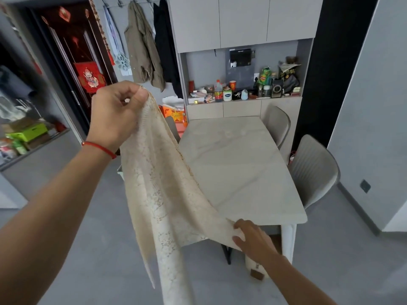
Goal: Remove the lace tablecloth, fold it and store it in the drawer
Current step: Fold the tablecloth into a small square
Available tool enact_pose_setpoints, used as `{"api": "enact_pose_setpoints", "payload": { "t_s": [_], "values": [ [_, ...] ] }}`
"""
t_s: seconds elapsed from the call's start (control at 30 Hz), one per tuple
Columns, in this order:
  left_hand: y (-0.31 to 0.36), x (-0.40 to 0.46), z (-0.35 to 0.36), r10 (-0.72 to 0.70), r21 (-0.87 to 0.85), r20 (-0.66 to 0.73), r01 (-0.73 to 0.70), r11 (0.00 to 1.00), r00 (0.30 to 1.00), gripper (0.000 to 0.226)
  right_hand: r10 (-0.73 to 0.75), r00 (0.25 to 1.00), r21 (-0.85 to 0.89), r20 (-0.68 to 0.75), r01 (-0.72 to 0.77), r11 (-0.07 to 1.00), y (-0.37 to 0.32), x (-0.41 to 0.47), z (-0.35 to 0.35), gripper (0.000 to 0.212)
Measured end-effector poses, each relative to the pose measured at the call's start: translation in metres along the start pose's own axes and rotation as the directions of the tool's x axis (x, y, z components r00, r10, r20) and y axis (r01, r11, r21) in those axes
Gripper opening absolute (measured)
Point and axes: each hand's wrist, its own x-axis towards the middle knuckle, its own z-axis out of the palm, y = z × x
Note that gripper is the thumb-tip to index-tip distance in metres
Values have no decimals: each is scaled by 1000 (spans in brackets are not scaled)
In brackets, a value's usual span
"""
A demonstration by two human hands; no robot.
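Left hand (114, 111) and right hand (251, 237) pinch filmy cream lace tablecloth (163, 190).

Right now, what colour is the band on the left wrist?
Red, a thin cord around the left wrist; head view shows it.

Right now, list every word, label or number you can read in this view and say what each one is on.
None can be read for certain.
White jar on the shelf: blue label, too blurred.
Dark sauce bottle: label too small.
Green packet: print blurred.
Orange box behind the lace tablecloth: characters unreadable.
Red door hanging: a picture, no legible text.
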Motion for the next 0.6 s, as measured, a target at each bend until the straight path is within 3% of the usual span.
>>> {"api": "enact_pose_setpoints", "payload": {
  "t_s": [0.07,0.2,0.33,0.5,0.6],
  "values": [
    [2,6,-6,23,23,-3,-23,999,1000,21,-36,999,-13,6,36,999,-17,10,5,38],
    [1,19,-29,31,49,-51,-28,998,998,15,-108,982,-65,155,119,991,-51,20,26,57],
    [1,22,-55,69,113,-100,-57,992,993,13,-151,951,14,270,152,988,-89,26,62,68],
    [-6,16,-82,19,159,-134,3,987,991,25,-78,917,123,392,32,992,-123,32,92,92],
    [-9,11,-98,-19,133,-156,40,990,988,23,2,950,169,312,-57,984,-120,39,95,75]
  ]
}}
